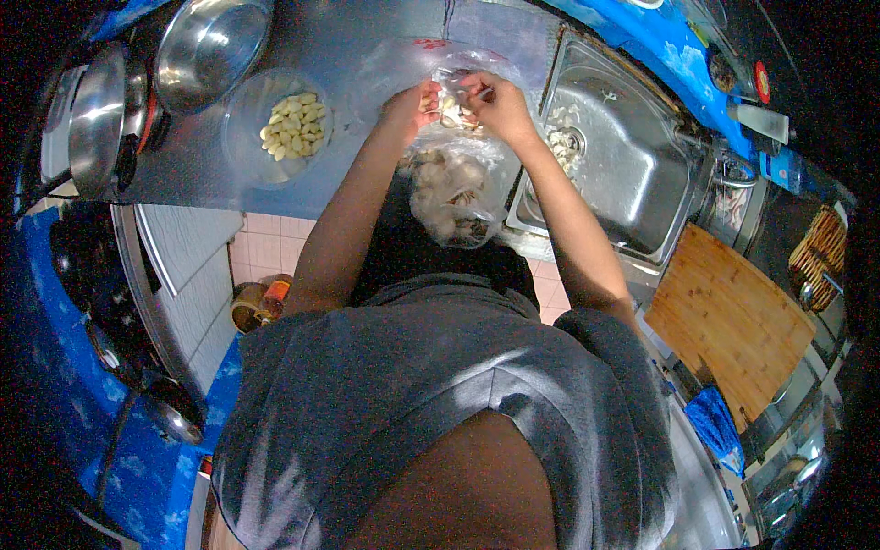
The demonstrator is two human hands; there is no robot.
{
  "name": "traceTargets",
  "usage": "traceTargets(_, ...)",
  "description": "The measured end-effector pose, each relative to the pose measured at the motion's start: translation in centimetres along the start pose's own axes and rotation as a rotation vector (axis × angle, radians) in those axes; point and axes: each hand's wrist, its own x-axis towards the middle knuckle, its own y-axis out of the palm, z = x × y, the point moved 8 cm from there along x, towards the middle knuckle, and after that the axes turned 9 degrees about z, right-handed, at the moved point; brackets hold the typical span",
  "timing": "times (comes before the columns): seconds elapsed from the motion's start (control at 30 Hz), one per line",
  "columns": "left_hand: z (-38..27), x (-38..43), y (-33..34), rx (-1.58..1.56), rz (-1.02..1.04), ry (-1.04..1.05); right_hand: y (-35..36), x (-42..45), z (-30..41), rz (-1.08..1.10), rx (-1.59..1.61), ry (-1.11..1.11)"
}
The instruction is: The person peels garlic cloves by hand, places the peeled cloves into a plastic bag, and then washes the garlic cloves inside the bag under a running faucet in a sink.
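Both hands are raised over a clear plastic bag (457,185) with garlic bulbs in it, which hangs over the counter's front edge. My left hand (418,110) has its fingers curled at pale garlic pieces; its exact hold is hard to make out. My right hand (496,103) is bent inward with the fingertips close together, and whether something is pinched there cannot be told. Between the hands lie garlic cloves and skins (454,117) on the plastic. Left of them stands a clear bowl (237,130) of peeled garlic cloves (294,127).
A steel sink (619,158) with garlic skins (565,144) around its drain is at the right. Steel bowls (210,55) stand at the upper left. A wooden cutting board (735,323) lies at the right, near a blue cloth (715,423).
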Motion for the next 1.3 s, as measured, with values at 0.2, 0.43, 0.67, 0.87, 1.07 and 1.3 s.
traceTargets(0.2,-2.4,-2.2,1.4,0.569,-0.112,-0.080,2.9,-0.9,-2.0,-0.011,-0.542,0.076)
traceTargets(0.43,-1.9,-1.8,1.7,0.173,-0.050,0.121,2.4,-0.2,-3.7,-0.081,-0.562,0.112)
traceTargets(0.67,-2.1,-1.8,1.6,0.134,-0.125,0.166,1.0,-0.3,-2.0,-0.051,-0.370,-0.052)
traceTargets(0.87,-0.5,-0.3,1.8,-0.075,-0.008,0.119,2.1,-0.7,0.9,0.230,0.534,-0.017)
traceTargets(1.07,0.2,0.1,0.7,-0.069,-0.060,-0.010,-0.7,-0.2,-0.6,-0.049,-0.246,0.035)
traceTargets(1.3,-1.0,-2.1,2.0,-0.312,-0.045,0.026,2.7,0.2,-2.2,0.020,-0.657,0.123)
